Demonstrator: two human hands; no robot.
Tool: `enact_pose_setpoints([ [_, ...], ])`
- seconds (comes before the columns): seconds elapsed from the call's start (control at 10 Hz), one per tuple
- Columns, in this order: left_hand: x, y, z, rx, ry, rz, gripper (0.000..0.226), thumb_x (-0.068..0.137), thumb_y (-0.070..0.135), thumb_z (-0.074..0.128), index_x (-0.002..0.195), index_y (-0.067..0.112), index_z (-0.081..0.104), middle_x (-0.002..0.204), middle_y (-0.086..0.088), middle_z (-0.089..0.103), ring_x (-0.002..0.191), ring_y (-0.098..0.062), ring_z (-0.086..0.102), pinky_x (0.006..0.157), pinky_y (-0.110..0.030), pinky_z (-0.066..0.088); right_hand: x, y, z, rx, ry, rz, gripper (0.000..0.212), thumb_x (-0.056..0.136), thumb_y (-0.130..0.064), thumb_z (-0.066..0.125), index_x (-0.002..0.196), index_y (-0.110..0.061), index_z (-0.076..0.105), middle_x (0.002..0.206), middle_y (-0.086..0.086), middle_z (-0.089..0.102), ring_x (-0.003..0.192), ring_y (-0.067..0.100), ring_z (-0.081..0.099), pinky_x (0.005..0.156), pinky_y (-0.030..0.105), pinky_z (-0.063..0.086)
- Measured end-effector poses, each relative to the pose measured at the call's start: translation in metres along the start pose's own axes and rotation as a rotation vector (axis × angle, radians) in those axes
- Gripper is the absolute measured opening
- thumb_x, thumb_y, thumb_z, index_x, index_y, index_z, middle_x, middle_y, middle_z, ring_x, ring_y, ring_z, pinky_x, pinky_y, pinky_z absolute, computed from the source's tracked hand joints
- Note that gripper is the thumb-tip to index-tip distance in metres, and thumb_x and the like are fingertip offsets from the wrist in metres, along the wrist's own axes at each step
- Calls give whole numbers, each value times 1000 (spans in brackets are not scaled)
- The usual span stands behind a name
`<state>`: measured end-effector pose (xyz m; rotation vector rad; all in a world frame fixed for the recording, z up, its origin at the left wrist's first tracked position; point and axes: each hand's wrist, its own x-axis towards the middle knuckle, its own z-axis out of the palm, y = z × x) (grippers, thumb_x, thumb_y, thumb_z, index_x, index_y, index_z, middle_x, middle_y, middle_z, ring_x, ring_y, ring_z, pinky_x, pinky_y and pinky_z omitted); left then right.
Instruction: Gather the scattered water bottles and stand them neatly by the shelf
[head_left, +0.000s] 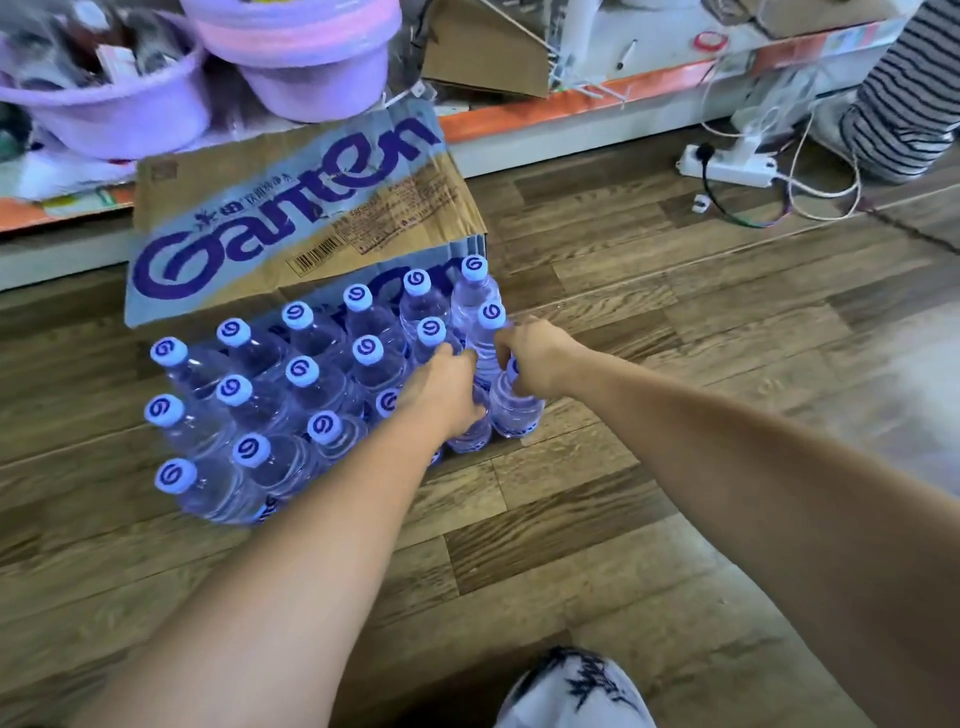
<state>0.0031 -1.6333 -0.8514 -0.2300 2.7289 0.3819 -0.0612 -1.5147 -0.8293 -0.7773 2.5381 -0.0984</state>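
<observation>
Several clear water bottles (304, 374) with pale blue caps stand upright in rows on the wooden floor, in front of a flattened Ganten cardboard box (291, 218) that leans against the shelf base (571, 137). My left hand (447, 392) is closed around the top of a bottle (470, 436) at the right end of the front row. My right hand (535, 358) grips the cap end of the neighbouring bottle (514, 410), which stands at the block's right corner. Both caps are hidden under my fingers.
Purple plastic basins (119, 111) sit on the low shelf behind the box. A white power strip (727, 169) with loose cables lies on the floor at the back right, near a person in striped clothing (909, 93). My shoe (576, 691) shows at the bottom.
</observation>
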Motion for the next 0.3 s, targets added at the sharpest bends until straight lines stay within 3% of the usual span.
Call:
enact_pose_setpoints([
  [0.2, 0, -1, -6, 59, -12, -1, 46, 86, 31, 61, 121, 8, 43, 122, -14, 43, 107, -39, 56, 80, -43, 47, 2, 1, -4, -49, -74, -14, 47, 85, -14, 65, 129, -12, 49, 135, 17, 42, 116, 32, 54, 88, 30, 45],
  [0.3, -6, -3, -14, 90, -38, 33, 58, 86, 46, 57, 131, 13, 38, 127, -13, 42, 111, -39, 55, 79, -43, 47, -2, -7, -23, -115, -141, -19, 64, 83, -33, 69, 138, -18, 42, 139, 13, 41, 123, 30, 50, 92, 34, 46],
])
